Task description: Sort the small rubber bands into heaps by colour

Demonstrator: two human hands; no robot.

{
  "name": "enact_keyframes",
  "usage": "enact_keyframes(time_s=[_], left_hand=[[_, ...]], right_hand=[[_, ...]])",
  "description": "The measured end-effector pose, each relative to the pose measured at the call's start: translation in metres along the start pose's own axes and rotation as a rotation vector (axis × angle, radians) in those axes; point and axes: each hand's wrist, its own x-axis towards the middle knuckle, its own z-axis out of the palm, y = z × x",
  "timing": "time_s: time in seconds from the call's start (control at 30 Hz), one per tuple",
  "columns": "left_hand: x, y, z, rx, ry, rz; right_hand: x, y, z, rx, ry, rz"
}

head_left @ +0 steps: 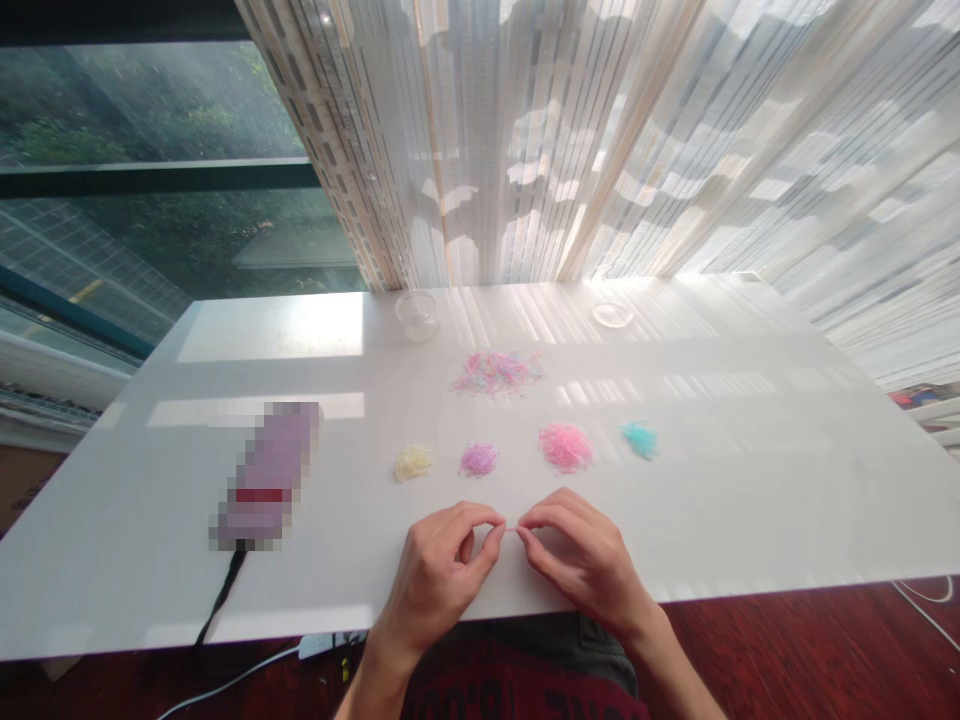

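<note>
Between my two hands, low over the near part of the white table (742,500), a thin pink strand (511,529) runs from fingertip to fingertip. My left hand (450,555) pinches one end with thumb and forefinger. The other end sits in the pinch of my right hand (581,550). Just beyond the hands lie small heaps of similar thin strands: a pale yellow heap (412,462), a purple heap (479,459), a pink heap (565,447) and a turquoise heap (640,439). Farther back spreads a mixed-colour heap (499,372).
A clear round container (417,316) and a clear round lid (613,313) stand near the table's back edge. On the left lies a pixelated purple object (274,470) with a black strap (223,595). Behind the table hang sheer curtains (510,150) beside a window.
</note>
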Motion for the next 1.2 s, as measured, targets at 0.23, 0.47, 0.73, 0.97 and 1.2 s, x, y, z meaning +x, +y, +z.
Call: enact_keyframes(time_s=[0.23,0.47,0.73,0.97,1.2], left_hand=[[0.0003,0.0003,-0.0004,-0.006,0.003,-0.008],[0.0016,0.0006,-0.0008,0.034,0.003,0.016],[-0.0004,-0.0015,-0.0006,0.055,0.007,0.003],[0.0015,-0.0002,-0.001,0.03,-0.003,-0.032],[0.0004,-0.001,-0.0024,0.053,-0.007,-0.003]], right_hand=[[0.0005,-0.0013,-0.0012,-0.002,0.008,0.009],[0.0021,-0.0011,-0.0013,-0.017,0.031,0.027],[0.0019,-0.0003,-0.0014,0.006,0.013,0.031],[0.0036,-0.002,-0.0018,-0.006,0.027,0.06],[0.003,-0.0008,-0.0015,-0.012,0.023,0.054]])
